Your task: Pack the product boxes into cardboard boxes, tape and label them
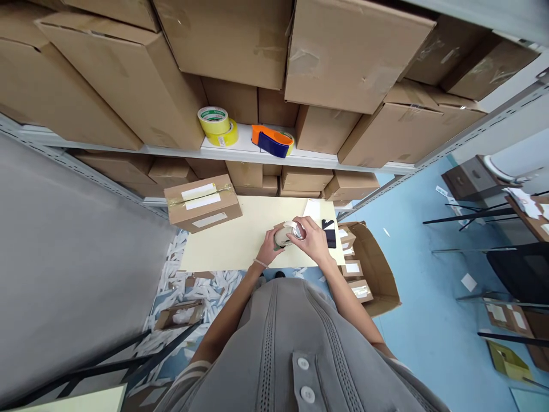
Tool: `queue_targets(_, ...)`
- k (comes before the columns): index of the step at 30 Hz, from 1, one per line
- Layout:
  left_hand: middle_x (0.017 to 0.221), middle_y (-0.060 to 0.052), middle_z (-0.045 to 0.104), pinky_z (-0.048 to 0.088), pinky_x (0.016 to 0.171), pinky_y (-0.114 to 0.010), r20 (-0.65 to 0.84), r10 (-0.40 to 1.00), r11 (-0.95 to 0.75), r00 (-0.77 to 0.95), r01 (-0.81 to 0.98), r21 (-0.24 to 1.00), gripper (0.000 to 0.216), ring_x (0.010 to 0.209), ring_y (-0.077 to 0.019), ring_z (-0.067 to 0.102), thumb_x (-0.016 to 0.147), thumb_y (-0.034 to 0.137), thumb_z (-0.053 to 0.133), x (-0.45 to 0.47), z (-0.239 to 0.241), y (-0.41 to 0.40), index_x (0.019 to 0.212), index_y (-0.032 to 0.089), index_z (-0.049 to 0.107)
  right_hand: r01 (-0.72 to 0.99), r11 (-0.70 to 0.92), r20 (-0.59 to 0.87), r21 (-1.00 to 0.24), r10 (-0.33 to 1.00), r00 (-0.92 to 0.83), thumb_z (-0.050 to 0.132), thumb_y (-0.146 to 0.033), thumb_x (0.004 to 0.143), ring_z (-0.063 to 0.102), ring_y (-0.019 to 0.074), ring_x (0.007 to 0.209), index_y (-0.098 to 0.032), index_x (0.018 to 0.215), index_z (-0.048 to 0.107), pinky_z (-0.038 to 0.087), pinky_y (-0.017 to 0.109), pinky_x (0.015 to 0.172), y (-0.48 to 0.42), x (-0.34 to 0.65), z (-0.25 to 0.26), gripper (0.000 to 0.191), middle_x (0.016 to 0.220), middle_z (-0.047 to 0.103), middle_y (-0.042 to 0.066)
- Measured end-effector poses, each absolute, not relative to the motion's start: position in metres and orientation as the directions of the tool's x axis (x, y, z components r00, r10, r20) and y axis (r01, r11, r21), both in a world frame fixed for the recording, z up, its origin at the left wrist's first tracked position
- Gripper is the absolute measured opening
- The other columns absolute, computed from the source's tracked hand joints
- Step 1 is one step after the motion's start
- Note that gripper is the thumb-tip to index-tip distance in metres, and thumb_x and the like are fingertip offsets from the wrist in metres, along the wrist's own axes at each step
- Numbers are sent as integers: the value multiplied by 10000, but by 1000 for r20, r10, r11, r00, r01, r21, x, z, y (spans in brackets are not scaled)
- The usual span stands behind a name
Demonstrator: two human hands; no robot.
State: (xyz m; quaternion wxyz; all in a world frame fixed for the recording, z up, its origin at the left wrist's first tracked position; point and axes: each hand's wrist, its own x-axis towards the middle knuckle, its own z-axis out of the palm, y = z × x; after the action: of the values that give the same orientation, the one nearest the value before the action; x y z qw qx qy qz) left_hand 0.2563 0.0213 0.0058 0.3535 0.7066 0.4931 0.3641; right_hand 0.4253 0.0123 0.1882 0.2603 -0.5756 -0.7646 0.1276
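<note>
Over the pale table (249, 229), both of my hands are closed around a small off-white cylindrical container (283, 235) with a shiny, clear-looking end; its exact kind is too small to tell. My left hand (268, 247) wraps its lower left side, where a dark greenish patch shows. From the right, my right hand (313, 239) grips the shiny end with thumb and fingers. Something brown and partly hidden lies behind the container. A dark phone (329, 234) lies just right of my right hand, beside a white paper (311, 209).
A taped carton (203, 203) sits at the table's left. On the shelf (240, 150) above are yellow tape rolls (221, 127) and an orange-and-blue tape dispenser (272, 141), among cardboard boxes. A large open carton (375, 269) with small boxes stands right; paper strips (214, 294) litter the floor.
</note>
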Motion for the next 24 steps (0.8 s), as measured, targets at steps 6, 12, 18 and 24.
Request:
queue_targets(6, 1259, -131, 475, 413, 1037, -553, 242, 955, -285, 172, 310, 907, 796, 1236, -340, 485, 664, 290, 817, 249, -8, 22, 1333, 229, 390, 868, 259, 192, -425, 962, -193, 589, -439, 865, 610, 180, 822, -235, 1165, 586, 412, 247, 614, 19, 423, 185, 363, 1002, 623, 41)
queue_targets(12, 1256, -136, 494, 412, 1036, -543, 249, 954, -284, 166, 233, 930, 749, 1220, -340, 494, 657, 291, 812, 252, -6, 19, 1302, 220, 439, 876, 329, 107, -353, 944, -312, 608, -371, 857, 567, 219, 915, -243, 1172, 581, 436, 275, 687, 24, 420, 160, 341, 960, 600, 51)
queue_targets(18, 1237, -128, 494, 415, 1027, -529, 235, 962, -263, 141, 243, 934, 735, 1199, -320, 503, 658, 271, 806, 249, -5, 18, 1290, 217, 435, 836, 417, 78, -356, 905, -418, 614, -316, 851, 515, 233, 1016, -279, 1318, 510, 460, 287, 728, 25, 413, 131, 480, 1147, 499, 91)
queue_targets(24, 1250, -126, 475, 409, 1034, -540, 255, 958, -280, 132, 243, 929, 742, 1224, -320, 482, 688, 274, 788, 246, -10, 17, 1321, 245, 403, 839, 450, 36, -305, 886, -462, 570, -376, 902, 488, 239, 1076, -281, 1160, 617, 451, 285, 740, 27, 407, 120, 279, 1233, 456, 96)
